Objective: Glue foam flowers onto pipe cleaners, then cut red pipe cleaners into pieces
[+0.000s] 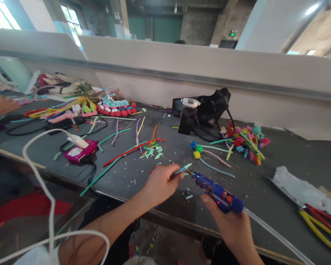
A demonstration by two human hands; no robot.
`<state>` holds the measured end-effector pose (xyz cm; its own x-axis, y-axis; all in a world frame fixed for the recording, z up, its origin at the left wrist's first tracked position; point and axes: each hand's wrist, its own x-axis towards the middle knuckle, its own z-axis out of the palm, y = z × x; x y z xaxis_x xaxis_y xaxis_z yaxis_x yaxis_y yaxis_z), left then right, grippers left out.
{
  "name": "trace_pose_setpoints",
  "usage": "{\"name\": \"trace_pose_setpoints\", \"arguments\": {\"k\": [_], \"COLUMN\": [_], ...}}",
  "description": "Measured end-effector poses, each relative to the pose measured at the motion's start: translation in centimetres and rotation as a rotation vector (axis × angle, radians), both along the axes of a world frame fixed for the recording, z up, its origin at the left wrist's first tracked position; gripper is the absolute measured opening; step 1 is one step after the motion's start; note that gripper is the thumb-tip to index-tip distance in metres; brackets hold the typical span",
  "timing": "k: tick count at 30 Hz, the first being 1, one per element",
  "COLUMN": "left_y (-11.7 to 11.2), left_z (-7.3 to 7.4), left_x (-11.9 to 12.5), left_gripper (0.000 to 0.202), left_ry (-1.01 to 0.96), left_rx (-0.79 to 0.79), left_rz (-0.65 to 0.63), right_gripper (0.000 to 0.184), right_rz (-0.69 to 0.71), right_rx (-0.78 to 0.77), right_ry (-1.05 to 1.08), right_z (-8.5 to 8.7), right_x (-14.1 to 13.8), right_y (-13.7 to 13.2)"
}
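My left hand (pixel 162 185) is closed, pinching a light blue pipe cleaner (pixel 179 170) with a pale green piece (pixel 187 166) at its tip. A blue hot glue gun (pixel 217 191) is gripped in my right hand (pixel 231 224), and a long clear glue stick (pixel 276 230) runs out of its back. The gun's nozzle is at the pale green piece; whether they touch, I cannot tell. Just beyond lie three pipe cleaner flowers, with blue (pixel 193 145), green (pixel 199 148) and yellow (pixel 196 155) heads. Pale green scraps (pixel 154 151) are heaped behind my left hand.
Loose pipe cleaners (pixel 134 151) lie across the dark table (pixel 143 129). A magenta power socket (pixel 79 151) with a white cable stands left. Behind are a black bag (pixel 215 106) and a phone (pixel 187 120). Finished flowers (pixel 245 141) and scissors (pixel 317 217) lie right. Another person's hand (pixel 1 106) shows at far left.
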<state>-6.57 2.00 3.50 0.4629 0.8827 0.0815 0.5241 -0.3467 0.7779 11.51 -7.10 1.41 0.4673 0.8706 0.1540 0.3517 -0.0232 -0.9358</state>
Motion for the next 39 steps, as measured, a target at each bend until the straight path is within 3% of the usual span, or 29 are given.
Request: {"name": "trace_pose_setpoints", "arguments": {"k": [24, 31, 39], "left_y": [0.3, 0.5, -0.6], "left_z": [-0.4, -0.2, -0.3], "left_x": [-0.3, -0.1, 1.5], "left_gripper": [0.033, 0.029, 0.025], "left_ry": [-0.034, -0.210, -0.446], "left_rx": [-0.048, -0.275, -0.615], "left_rz": [0.019, 0.014, -0.070], "right_gripper": [0.026, 0.043, 0.032], "right_rz": [-0.017, -0.103, -0.021], "right_rx": [-0.035, -0.118, 0.005], "right_ry": [0.020, 0.068, 0.443], "right_z": [-0.5, -0.6, -1.6], "right_x": [0.3, 0.9, -0.4], "right_y": [-0.1, 0.1, 1.2]}}
